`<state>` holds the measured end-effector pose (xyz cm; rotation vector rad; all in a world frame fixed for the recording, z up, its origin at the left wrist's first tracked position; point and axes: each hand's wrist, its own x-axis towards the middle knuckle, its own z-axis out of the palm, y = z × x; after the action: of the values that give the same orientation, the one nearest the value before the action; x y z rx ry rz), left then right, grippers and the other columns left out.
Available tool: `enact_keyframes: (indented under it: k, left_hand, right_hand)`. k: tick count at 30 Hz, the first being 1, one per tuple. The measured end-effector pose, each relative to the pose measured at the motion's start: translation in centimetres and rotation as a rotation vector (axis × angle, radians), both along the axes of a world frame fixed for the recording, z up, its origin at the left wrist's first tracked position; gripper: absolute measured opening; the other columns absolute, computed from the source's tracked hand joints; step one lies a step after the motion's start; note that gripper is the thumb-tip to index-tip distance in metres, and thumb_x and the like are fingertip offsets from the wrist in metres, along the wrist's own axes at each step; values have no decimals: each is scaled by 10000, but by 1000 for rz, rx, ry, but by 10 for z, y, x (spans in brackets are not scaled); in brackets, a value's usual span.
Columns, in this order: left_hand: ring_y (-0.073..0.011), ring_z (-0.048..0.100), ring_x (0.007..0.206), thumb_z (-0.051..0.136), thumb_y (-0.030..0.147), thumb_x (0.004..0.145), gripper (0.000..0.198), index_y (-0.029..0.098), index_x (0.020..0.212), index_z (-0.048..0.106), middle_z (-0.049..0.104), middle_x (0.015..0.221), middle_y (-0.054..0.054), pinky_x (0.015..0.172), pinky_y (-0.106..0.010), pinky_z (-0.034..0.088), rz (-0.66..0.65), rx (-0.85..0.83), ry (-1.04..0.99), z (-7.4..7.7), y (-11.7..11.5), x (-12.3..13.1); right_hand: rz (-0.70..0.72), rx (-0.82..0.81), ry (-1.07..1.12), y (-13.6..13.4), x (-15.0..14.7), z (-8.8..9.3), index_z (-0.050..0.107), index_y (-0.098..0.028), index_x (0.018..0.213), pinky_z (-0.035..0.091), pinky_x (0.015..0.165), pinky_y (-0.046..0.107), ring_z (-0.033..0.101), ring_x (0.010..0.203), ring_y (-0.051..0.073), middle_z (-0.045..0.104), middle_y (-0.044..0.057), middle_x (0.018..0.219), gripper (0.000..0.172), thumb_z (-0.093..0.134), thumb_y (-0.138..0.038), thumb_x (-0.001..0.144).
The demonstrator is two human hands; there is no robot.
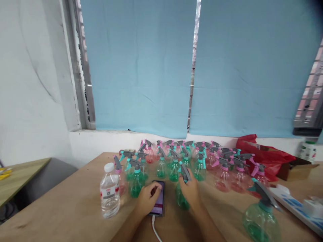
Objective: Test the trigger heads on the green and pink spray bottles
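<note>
My right hand (190, 189) is wrapped round the neck of a green spray bottle (181, 198) with a grey and turquoise trigger head. The bottle is upright near the table's middle; my fingers partly hide it. My left hand (148, 198) is closed in a loose curl over the left side of a phone (159, 201), and nothing shows between its fingers. Whether it presses on the phone I cannot tell. The phone's screen is lit, and a white cable (155, 228) runs from its lower end. Another green spray bottle (136, 183) stands just beyond my left hand.
Several green and pink spray bottles (223, 178) crowd the back of the wooden table (85, 198). A clear water bottle (109, 191) stands left. Front right are a green spray bottle (262, 218) and a power strip (295, 208). Behind them lie a red bag (264, 156) and an open carton (295, 171).
</note>
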<state>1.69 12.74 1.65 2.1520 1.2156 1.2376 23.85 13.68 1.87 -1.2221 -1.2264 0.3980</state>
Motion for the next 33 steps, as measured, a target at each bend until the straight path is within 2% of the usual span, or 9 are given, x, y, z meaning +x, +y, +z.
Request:
enact_keyframes:
  k: [3, 8, 12, 20, 25, 28, 33]
  left_hand:
    - [-156, 521, 571, 506, 439, 995, 359, 206, 805, 702, 556, 609, 28, 564, -268, 403, -8, 23, -13, 1, -1, 1]
    - [-152, 528, 575, 508, 428, 995, 342, 206, 825, 705, 564, 609, 30, 559, -263, 380, -13, 26, 15, 2, -2, 1]
    - [-155, 557, 612, 485, 425, 1006, 353, 201, 847, 708, 597, 649, 23, 584, -261, 381, -9, 22, 66, 3, -2, 0]
    - [-161, 597, 645, 462, 407, 1002, 345, 203, 890, 716, 657, 692, 17, 619, -264, 387, -3, -10, 141, 4, -2, 1]
    - [-175, 635, 687, 466, 385, 997, 321, 216, 906, 724, 694, 738, 7, 651, -271, 402, 41, -40, 178, 3, 1, 2]
    - [-186, 662, 735, 467, 382, 998, 315, 222, 916, 725, 717, 780, 1, 690, -277, 426, 50, -32, 171, 3, 1, 2]
    - [-180, 664, 726, 463, 396, 995, 319, 231, 930, 728, 717, 770, 7, 682, -262, 440, 44, -36, 182, 6, -1, 2]
  right_hand:
    - [-205, 9, -149, 4, 11, -5, 653, -219, 1250, 479, 771, 369, 650, 903, 291, 689, 105, 1008, 437, 563, -448, 890]
    - [-349, 123, -269, 19, 29, -23, 590, -136, 1296, 462, 955, 463, 597, 1131, 364, 645, 201, 1160, 537, 536, -515, 919]
    - [-406, 121, -308, 32, 36, -40, 557, -68, 1306, 459, 975, 509, 580, 1156, 403, 628, 253, 1163, 704, 534, -655, 918]
    - [-510, 99, -295, 48, 33, -61, 538, -56, 1293, 455, 958, 533, 580, 1143, 436, 620, 272, 1161, 915, 515, -845, 832]
    - [-445, 111, -255, 49, 34, -68, 534, -81, 1277, 450, 977, 529, 582, 1148, 428, 624, 251, 1165, 898, 546, -845, 806]
    - [-473, 74, -234, 43, 32, -64, 523, -86, 1304, 435, 988, 567, 568, 1158, 442, 608, 261, 1192, 899, 566, -830, 801]
    - [-594, 181, -89, 34, 46, -44, 548, -120, 1267, 390, 1038, 590, 525, 1204, 401, 590, 228, 1192, 612, 444, -641, 964]
